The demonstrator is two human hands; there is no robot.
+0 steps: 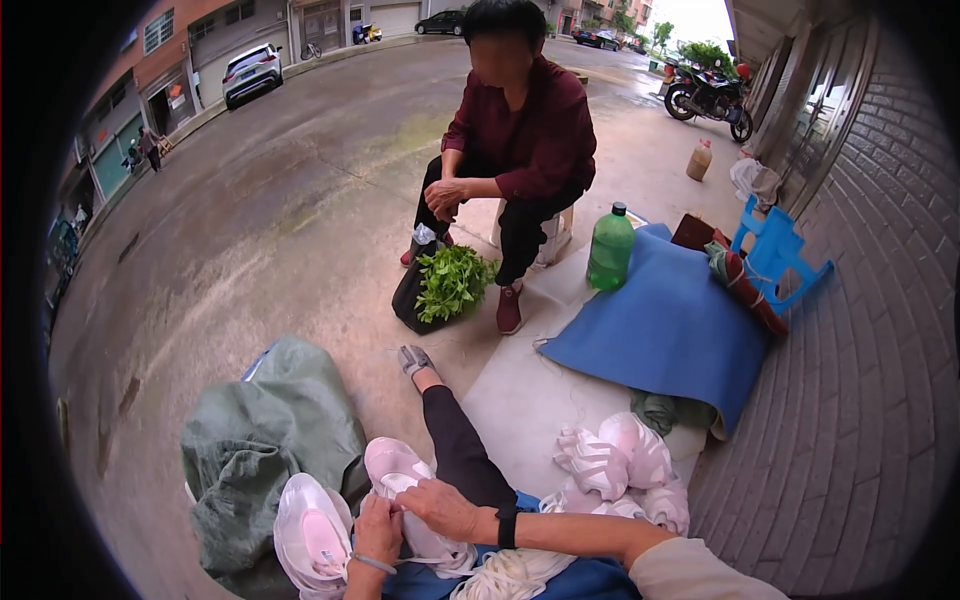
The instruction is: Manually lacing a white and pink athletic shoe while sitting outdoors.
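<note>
A pink-and-white shoe (pixel 392 462) lies in front of me, its toe pointing away. My left hand (pixel 377 532) closes on the near left side of its opening, fingertips pinched together. From the right, my right hand (pixel 440 510) reaches across the top of the same shoe, its fingers bent and meeting the left fingertips. Whether a lace is between the fingertips is too small to tell. Left of my hands rests a second shoe (pixel 312 530), pale with a pink insole. White shoelaces (pixel 515 575) are heaped on blue cloth in my lap.
More pink-and-white shoes (pixel 625 465) are piled at right. A green sheet (pixel 270 440) lies left; a blue mat (pixel 660 330), green bottle (pixel 609 250) and blue stool (pixel 778 255) lie right. Opposite sits a person (pixel 525 130) beside a bag of leafy greens (pixel 450 283).
</note>
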